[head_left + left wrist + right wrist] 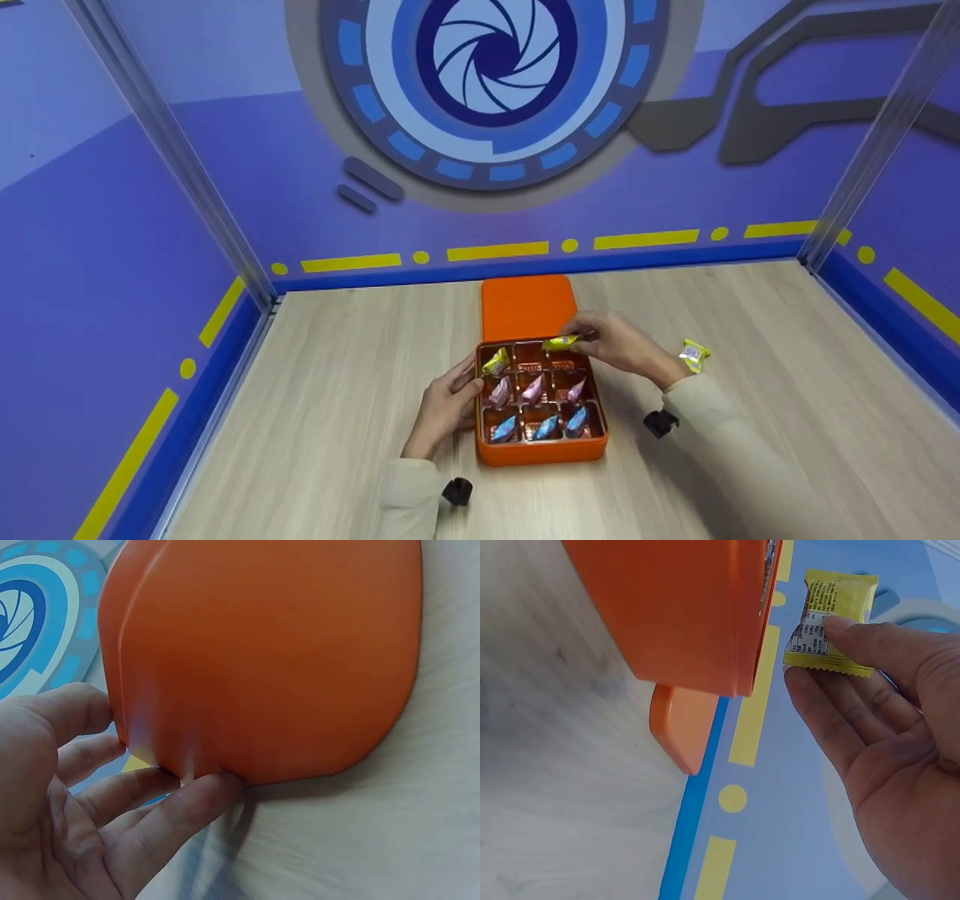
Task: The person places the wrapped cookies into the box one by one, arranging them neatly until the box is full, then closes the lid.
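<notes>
An orange box (pixel 541 454) with a divided tray stands on the table. A yellow-wrapped candy (pixel 496 363) lies in its back left compartment, pink-wrapped candies (pixel 532 389) fill the middle row and blue-wrapped candies (pixel 546 427) the front row, one per compartment. My left hand (pixel 444 405) holds the box's left side, thumb by the rim; in the left wrist view its fingertips touch the orange wall (pixel 277 660). Between thumb and fingers, my right hand (pixel 626 346) pinches another yellow-wrapped candy (pixel 829 622) above the back right compartment.
Behind the box lies an orange lid (pixel 527 304), partly hidden by it. One more yellow-wrapped candy (pixel 694 355) is on the wooden table (pixel 337 390), to the right beyond my right wrist. Printed blue-purple panels (pixel 247 172) wall the table at the back and both sides.
</notes>
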Action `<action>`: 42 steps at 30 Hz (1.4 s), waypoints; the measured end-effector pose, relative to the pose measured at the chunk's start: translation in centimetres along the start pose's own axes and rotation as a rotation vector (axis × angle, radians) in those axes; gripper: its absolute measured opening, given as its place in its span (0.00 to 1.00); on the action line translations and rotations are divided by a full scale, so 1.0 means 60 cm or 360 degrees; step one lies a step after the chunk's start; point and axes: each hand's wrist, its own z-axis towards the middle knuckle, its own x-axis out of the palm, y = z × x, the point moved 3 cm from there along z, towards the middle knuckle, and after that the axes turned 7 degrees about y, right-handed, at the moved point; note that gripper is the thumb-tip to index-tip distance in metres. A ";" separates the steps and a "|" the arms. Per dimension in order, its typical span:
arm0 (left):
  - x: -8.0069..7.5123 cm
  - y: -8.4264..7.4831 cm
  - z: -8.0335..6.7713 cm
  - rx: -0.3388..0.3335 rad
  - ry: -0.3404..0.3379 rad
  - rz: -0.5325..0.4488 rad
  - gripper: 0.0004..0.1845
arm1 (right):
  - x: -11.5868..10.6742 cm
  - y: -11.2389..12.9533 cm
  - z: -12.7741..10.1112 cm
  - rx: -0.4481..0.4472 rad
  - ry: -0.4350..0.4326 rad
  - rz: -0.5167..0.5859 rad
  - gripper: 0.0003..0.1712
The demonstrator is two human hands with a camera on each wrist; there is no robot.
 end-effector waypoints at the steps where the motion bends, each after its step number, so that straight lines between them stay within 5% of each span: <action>1: 0.000 0.001 0.000 -0.0001 -0.0002 0.0001 0.30 | 0.001 0.001 0.003 -0.0003 0.0007 0.0004 0.13; 31: 0.000 0.001 -0.001 0.0040 0.0011 0.0002 0.31 | 0.045 0.027 0.056 -0.0030 0.0270 -0.0033 0.12; 42: -0.001 0.001 0.002 0.0043 0.0011 0.0007 0.31 | 0.055 0.032 0.064 -0.0165 0.0228 -0.0188 0.12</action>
